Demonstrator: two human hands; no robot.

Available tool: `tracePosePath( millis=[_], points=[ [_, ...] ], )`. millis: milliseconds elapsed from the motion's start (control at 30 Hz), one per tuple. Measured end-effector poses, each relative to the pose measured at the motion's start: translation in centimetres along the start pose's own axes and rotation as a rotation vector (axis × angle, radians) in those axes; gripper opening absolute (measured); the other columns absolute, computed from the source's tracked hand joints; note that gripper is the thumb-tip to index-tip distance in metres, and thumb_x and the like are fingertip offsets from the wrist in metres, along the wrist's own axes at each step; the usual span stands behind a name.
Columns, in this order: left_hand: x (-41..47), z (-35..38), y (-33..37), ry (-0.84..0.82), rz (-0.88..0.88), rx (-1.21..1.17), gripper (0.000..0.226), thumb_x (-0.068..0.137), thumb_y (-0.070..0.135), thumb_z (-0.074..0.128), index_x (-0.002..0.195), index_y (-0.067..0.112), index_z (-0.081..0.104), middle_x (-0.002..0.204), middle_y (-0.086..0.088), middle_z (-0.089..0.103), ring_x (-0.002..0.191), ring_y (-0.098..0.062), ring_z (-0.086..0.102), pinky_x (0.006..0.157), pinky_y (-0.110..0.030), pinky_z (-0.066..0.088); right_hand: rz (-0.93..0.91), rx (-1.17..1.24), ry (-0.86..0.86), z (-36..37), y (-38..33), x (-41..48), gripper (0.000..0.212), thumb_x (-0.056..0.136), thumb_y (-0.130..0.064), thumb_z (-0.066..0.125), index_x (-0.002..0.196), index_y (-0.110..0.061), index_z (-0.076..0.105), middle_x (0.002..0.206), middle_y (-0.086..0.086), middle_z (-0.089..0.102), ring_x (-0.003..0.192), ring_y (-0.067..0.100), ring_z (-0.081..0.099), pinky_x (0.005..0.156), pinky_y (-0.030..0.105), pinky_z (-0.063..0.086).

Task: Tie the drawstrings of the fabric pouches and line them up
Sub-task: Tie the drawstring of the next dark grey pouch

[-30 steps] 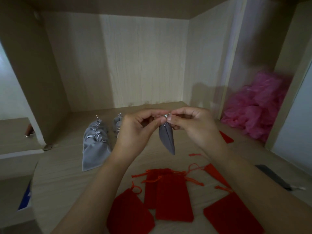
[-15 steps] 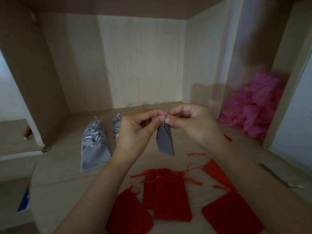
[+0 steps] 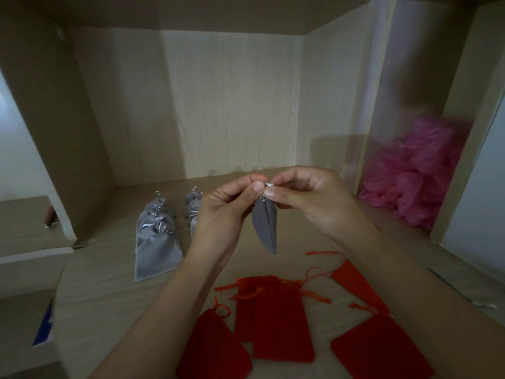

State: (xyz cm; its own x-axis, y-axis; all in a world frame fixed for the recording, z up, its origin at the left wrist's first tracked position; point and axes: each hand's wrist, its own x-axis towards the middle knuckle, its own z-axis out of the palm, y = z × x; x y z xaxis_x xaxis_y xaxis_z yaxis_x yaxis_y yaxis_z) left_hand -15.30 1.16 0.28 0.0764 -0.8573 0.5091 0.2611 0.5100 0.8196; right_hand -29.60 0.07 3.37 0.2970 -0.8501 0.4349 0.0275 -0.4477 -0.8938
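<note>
- Both thumbs and forefingers meet in the centre of the frame, pinched together on the silver drawstring [image 3: 266, 184]. The left hand [image 3: 218, 214] takes it from the left and the right hand [image 3: 308, 198] from the right, with their fingertips almost touching.
- The grey pouch [image 3: 265, 225] hangs straight down from that pinch, clear of the wooden surface [image 3: 109, 283]. Its mouth is gathered tight and its body is narrow.
- Whether the knot is finished is hidden behind the fingertips.
- Left of centre, tied grey pouches [image 3: 157, 242] lie overlapping in a row, with a second small group [image 3: 192, 206] just beside them, partly behind the left hand.
- Along the lower edge lie the red pouches [image 3: 281, 324], flat, with their cords loose and apparently untied.
- A blurred pink heap [image 3: 415, 181] fills the compartment at the right edge.
- Likely risks:
  - The cord is thin and looks slick, so it could slip from the pinch before the knot bites, and the mouth would reopen.
  - Only the cord carries the pouch, so if it slips free the pouch would drop onto the red ones below.
  - Setting the pouch down carelessly could nudge the overlapping row out of line.
- No brand, label or writing can be read anywhere. A blue patch [image 3: 45, 324] at the lower left is too dim to make out.
</note>
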Motion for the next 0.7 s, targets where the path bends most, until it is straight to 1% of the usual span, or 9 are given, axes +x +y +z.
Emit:
tracePosePath(
  millis=[67, 200, 267, 333, 433, 533, 600, 667, 700],
  points=[
    [-0.1, 0.2, 0.0, 0.011, -0.037, -0.038, 0.013, 0.073, 0.018, 0.063, 0.077, 0.016, 0.075, 0.078, -0.002, 0.072, 0.080, -0.016, 0.064, 0.085, -0.030, 0.050, 0.011, -0.002, 0.001, -0.1, -0.2, -0.1, 0.009, 0.074, -0.005, 0.075, 0.077, -0.011, 0.069, 0.072, 0.000, 0.073, 0.066, 0.006, 0.066, 0.062, 0.016, 0.051],
    [0.0, 0.4, -0.1, 0.012, -0.084, -0.067, 0.015, 0.071, 0.014, 0.062, 0.070, 0.017, 0.076, 0.070, 0.001, 0.071, 0.068, -0.009, 0.065, 0.072, -0.020, 0.052, 0.003, -0.019, -0.009, -0.4, -0.7, -0.3, 0.010, 0.072, 0.001, 0.075, 0.075, -0.004, 0.067, 0.074, 0.005, 0.073, 0.066, 0.010, 0.068, 0.064, 0.015, 0.053],
    [0.2, 0.4, -0.2, 0.014, -0.104, -0.078, 0.015, 0.071, 0.013, 0.062, 0.070, 0.015, 0.076, 0.069, 0.001, 0.071, 0.067, -0.008, 0.065, 0.069, -0.018, 0.051, -0.028, -0.061, 0.005, -0.3, -0.8, -0.4, 0.015, 0.072, 0.004, 0.075, 0.070, -0.007, 0.065, 0.072, 0.005, 0.072, 0.064, 0.008, 0.067, 0.062, 0.015, 0.052],
    [0.2, 0.1, -0.3, 0.009, -0.103, -0.065, 0.013, 0.071, 0.012, 0.063, 0.073, 0.013, 0.076, 0.072, 0.000, 0.071, 0.070, -0.008, 0.065, 0.069, -0.017, 0.051, -0.075, -0.157, 0.041, -0.2, -0.5, -0.3, 0.019, 0.071, 0.002, 0.076, 0.066, -0.012, 0.064, 0.069, 0.003, 0.071, 0.061, 0.007, 0.065, 0.058, 0.016, 0.050],
    [0.2, -0.2, -0.3, -0.047, -0.020, 0.054, 0.012, 0.077, 0.014, 0.066, 0.084, 0.009, 0.074, 0.080, -0.002, 0.071, 0.079, -0.013, 0.062, 0.075, -0.020, 0.049, -0.146, -0.248, 0.088, -0.1, 0.1, -0.3, 0.021, 0.070, -0.001, 0.076, 0.065, -0.015, 0.063, 0.067, 0.005, 0.070, 0.058, 0.008, 0.062, 0.055, 0.018, 0.049],
    [0.4, -0.3, -0.4, -0.017, -0.001, 0.100, 0.022, 0.077, 0.018, 0.064, 0.090, 0.002, 0.068, 0.079, -0.002, 0.069, 0.077, -0.013, 0.060, 0.070, -0.019, 0.048, -0.196, -0.292, 0.111, 0.1, 0.2, -0.4, 0.015, 0.073, -0.006, 0.077, 0.068, -0.016, 0.066, 0.068, 0.003, 0.071, 0.061, 0.008, 0.064, 0.057, 0.019, 0.050],
    [0.4, -0.2, -0.3, -0.003, -0.007, 0.103, 0.024, 0.076, 0.020, 0.062, 0.090, 0.002, 0.067, 0.076, -0.001, 0.068, 0.072, -0.012, 0.058, 0.065, -0.017, 0.047, -0.260, -0.424, 0.136, 0.2, 0.0, -0.4, 0.009, 0.073, -0.012, 0.078, 0.073, -0.016, 0.070, 0.070, -0.005, 0.069, 0.064, 0.002, 0.062, 0.060, 0.017, 0.049],
    [0.3, 0.0, -0.3, 0.009, -0.019, 0.101, 0.021, 0.075, 0.020, 0.061, 0.088, 0.004, 0.067, 0.071, 0.002, 0.067, 0.066, -0.009, 0.055, 0.059, -0.015, 0.044, -0.333, -0.589, 0.176, 0.3, -0.2, -0.4, 0.009, 0.073, -0.016, 0.078, 0.073, -0.020, 0.070, 0.071, -0.012, 0.062, 0.068, 0.003, 0.057, 0.059, 0.013, 0.044],
    [0.3, 0.0, -0.3, 0.016, -0.033, 0.088, 0.020, 0.075, 0.020, 0.061, 0.087, 0.005, 0.067, 0.070, 0.001, 0.066, 0.066, -0.010, 0.054, 0.058, -0.015, 0.044, -0.352, -0.633, 0.181, 0.3, -0.2, -0.4, 0.009, 0.073, -0.015, 0.077, 0.073, -0.020, 0.069, 0.070, -0.013, 0.059, 0.070, 0.003, 0.056, 0.059, 0.013, 0.043]
  ],
)
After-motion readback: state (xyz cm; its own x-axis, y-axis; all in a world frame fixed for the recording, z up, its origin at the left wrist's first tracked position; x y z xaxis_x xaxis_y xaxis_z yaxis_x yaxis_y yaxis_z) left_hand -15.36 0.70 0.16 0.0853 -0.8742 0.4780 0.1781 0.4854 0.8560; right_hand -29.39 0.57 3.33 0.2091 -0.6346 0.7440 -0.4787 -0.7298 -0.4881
